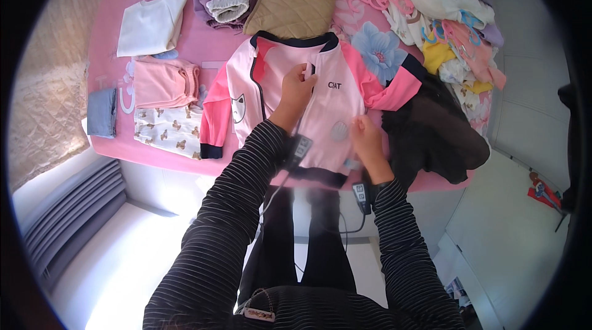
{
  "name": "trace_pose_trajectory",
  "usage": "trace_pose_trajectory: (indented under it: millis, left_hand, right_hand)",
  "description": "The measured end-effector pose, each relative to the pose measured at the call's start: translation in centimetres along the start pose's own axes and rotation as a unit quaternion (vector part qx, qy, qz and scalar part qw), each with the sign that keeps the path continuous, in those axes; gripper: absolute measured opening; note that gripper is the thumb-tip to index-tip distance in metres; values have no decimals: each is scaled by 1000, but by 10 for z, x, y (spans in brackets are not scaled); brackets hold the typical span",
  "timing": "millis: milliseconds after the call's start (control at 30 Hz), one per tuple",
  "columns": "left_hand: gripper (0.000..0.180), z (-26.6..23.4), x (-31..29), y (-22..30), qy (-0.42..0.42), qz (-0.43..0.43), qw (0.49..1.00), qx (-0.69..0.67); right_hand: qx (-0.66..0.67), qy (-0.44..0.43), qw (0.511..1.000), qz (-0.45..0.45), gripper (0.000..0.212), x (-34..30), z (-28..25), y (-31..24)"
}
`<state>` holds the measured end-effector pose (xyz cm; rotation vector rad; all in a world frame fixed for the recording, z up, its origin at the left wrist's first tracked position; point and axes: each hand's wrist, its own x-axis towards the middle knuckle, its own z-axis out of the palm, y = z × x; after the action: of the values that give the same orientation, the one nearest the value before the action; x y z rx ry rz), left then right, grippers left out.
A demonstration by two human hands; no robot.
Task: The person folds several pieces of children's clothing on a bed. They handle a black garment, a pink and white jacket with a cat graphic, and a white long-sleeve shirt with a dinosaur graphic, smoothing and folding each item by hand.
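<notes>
The pink zip-up jacket [308,102] lies spread face-up on the pink bed cover [111,28], collar away from the person and hem at the near edge of the bed. The left hand [298,91] pinches the zipper line high on the chest, thumb and fingers closed on the fabric just below the collar. The right hand [367,139] rests lower and to the right of that pinch, fingers curled onto the front panel near the hem; whether it actually grips cloth or only presses it flat, I cannot tell. To the left of the upper grip sit a folded pink garment [165,80], a bear-print piece [168,131], a folded white top [151,22] and a folded blue item [102,111]. Just right of the lower hand a dark garment [435,133] lies bunched, touching the jacket's sleeve, and beyond it is a heap of clothes on hangers [444,16]. The likely trouble is that the two front panels may skew, since the hands hold them at different heights. A pull from the upper pinch could drag the hem off the bed edge, and the sleeve nearest the dark garment could snag or drag it along.
</notes>
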<state>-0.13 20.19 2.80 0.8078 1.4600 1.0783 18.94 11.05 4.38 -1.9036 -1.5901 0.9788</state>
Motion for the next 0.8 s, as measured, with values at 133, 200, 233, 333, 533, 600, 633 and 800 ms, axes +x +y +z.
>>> trace_pose_trajectory:
  millis: [133, 200, 233, 333, 533, 600, 633, 800]
  left_hand:
    - [22, 1, 3, -1, 43, 79, 990, 113]
    - [21, 1, 9, -1, 68, 107, 972, 197]
    - [20, 0, 13, -2, 81, 118, 961, 235]
    - [19, -4, 20, -5, 79, 67, 969, 225]
    - [33, -24, -33, -22, 47, -5, 989, 143]
    - [32, -42, -76, -30, 87, -11, 981, 174]
    - [31, -55, -96, -34, 135, 3, 965, 227]
    - [46, -110, -162, -49, 177, 63, 878, 440]
  right_hand:
    - [115, -34, 992, 46, 23, 34, -4, -28]
    - [148, -53, 985, 71, 30, 53, 2, -35]
    - [156, -63, 986, 18, 35, 64, 8, -36]
    - [180, -106, 975, -76, 50, 101, 33, -33]
    - [37, -78, 995, -58, 51, 138, 61, -29]
    - [21, -58, 997, -52, 50, 125, 58, -28]
    - [41, -19, 997, -59, 45, 116, 57, -29]
    - [61, -30, 997, -38, 20, 44, 56, -36]
